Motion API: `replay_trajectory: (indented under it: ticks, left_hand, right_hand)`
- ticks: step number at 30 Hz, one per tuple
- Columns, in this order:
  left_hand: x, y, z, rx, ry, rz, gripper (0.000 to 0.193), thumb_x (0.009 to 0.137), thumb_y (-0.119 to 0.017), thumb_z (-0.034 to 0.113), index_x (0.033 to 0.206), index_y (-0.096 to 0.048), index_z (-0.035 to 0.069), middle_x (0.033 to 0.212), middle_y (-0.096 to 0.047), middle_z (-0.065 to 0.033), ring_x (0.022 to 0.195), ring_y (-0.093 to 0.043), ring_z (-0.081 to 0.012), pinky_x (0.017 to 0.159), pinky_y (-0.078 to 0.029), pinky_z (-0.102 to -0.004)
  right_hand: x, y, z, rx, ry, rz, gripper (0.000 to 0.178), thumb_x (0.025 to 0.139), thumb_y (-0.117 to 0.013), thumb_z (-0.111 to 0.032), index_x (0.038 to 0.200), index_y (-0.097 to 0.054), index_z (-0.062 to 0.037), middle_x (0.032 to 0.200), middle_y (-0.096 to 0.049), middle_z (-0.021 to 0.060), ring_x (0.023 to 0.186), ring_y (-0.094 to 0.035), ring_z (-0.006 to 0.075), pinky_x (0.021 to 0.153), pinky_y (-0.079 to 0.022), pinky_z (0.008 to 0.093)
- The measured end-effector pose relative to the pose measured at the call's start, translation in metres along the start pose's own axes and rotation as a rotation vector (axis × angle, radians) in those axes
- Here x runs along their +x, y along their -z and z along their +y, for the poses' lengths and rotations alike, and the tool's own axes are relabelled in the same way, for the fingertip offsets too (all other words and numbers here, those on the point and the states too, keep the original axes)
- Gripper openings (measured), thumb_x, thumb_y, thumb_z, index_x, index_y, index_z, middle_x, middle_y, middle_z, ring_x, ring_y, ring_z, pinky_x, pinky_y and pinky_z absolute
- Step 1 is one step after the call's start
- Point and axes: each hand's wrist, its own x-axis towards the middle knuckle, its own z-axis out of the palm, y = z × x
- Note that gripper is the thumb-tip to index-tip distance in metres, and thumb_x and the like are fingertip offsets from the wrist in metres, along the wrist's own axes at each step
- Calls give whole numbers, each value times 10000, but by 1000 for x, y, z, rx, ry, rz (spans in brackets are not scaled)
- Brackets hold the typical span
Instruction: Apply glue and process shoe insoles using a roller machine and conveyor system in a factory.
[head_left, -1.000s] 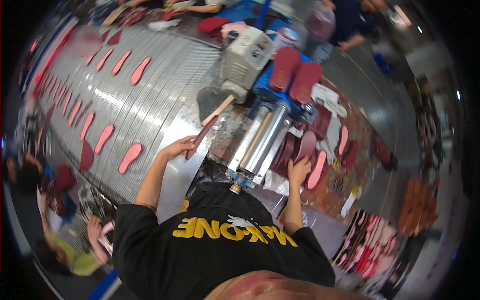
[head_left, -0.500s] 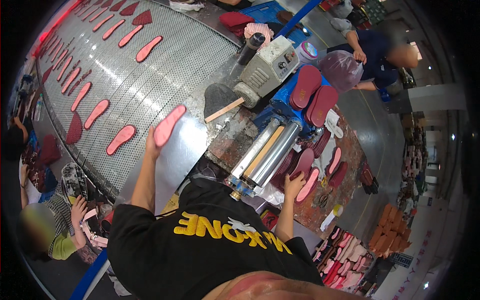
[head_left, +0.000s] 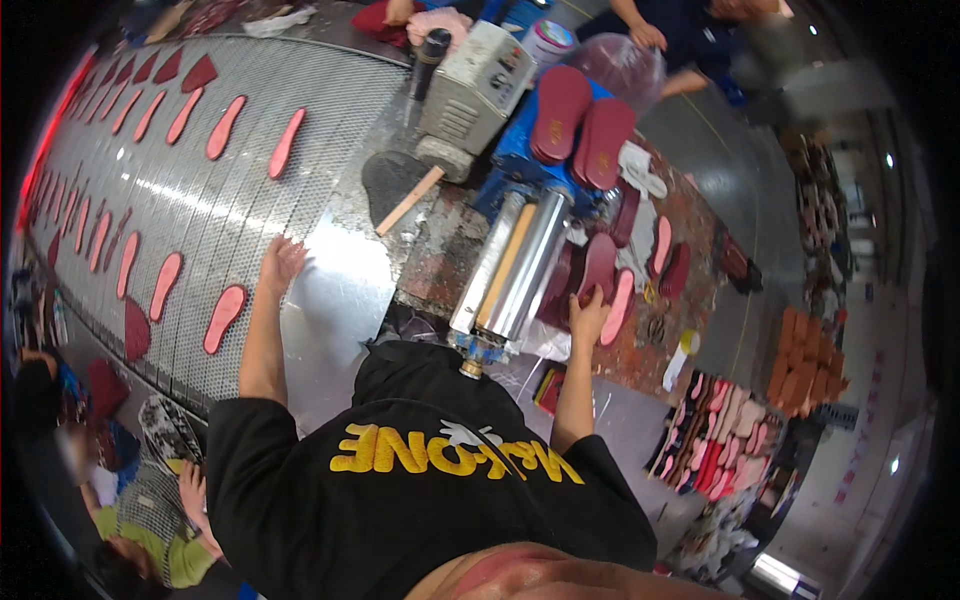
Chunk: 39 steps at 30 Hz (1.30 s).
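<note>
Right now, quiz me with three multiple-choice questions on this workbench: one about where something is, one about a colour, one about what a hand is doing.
1. Where do the two dark red insoles lie?
A. on the blue machine
B. on the mesh belt
C. on the floor

2. What colour is the wearer's shirt?
A. white
B. black
C. green

3. What is the right hand doing?
A. hanging free
B. gripping the wooden stick
C. resting on an insole beside the rollers

Answers: 1 A, they sit atop the blue housing; 2 B, black with yellow print; 3 C, fingers lie on a dark red insole by the metal rollers.
</note>
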Motion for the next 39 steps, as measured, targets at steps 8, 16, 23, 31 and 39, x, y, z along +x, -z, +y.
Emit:
replay_trajectory:
  ticks: [8, 16, 23, 31, 39]
  left_hand:
    - [-69, -128, -91, 773, 179, -240, 256, 892, -505, 246, 1075, -576, 82, 967, -644, -55, 797, -631, -160, 662, -486, -268]
    - [-90, -232, -70, 1021, -237, -529, 295, 843, -623, 157, 1110, -591, 35, 995, -633, -42, 923, -595, -135, 792, -446, -271]
    - [-150, -355, -39, 1355, -678, -932, 661, 706, -755, 200, 1277, -473, 24, 1323, -485, -146, 1226, -459, -283, 1018, -355, -364]
    - [-156, -376, -36, 1604, -1019, -909, 802, 579, -796, 179, 1284, -445, 33, 1299, -480, -153, 1219, -421, -349, 1028, -334, -415]
    - [-97, -307, -14, 1643, -1032, -718, 775, 557, -800, 174, 1254, -478, 69, 1197, -545, -128, 1153, -450, -337, 965, -377, -404]
  right_hand:
    - [16, 8, 23, 153, -231, 103, 695, 633, -734, -247, 1210, -479, 43, 1102, -518, 303, 1024, -501, 445, 921, -413, 472]
    - [13, 113, 8, 640, 308, -26, 605, 631, -621, -127, 1226, -531, -63, 1078, -548, 137, 1085, -502, 305, 967, -382, 362]
    - [10, 113, -47, 496, 577, -214, 597, 631, -597, -134, 1224, -544, -80, 1098, -543, 149, 1042, -488, 341, 944, -394, 385]
    - [4, 89, -55, 655, 490, -96, 698, 680, -667, -180, 1303, -405, -6, 1233, -476, 211, 1188, -433, 375, 1031, -330, 416]
    - [-7, 6, 31, 155, 213, -106, 755, 702, -701, -233, 1301, -348, 63, 1226, -454, 295, 1162, -419, 442, 996, -349, 465]
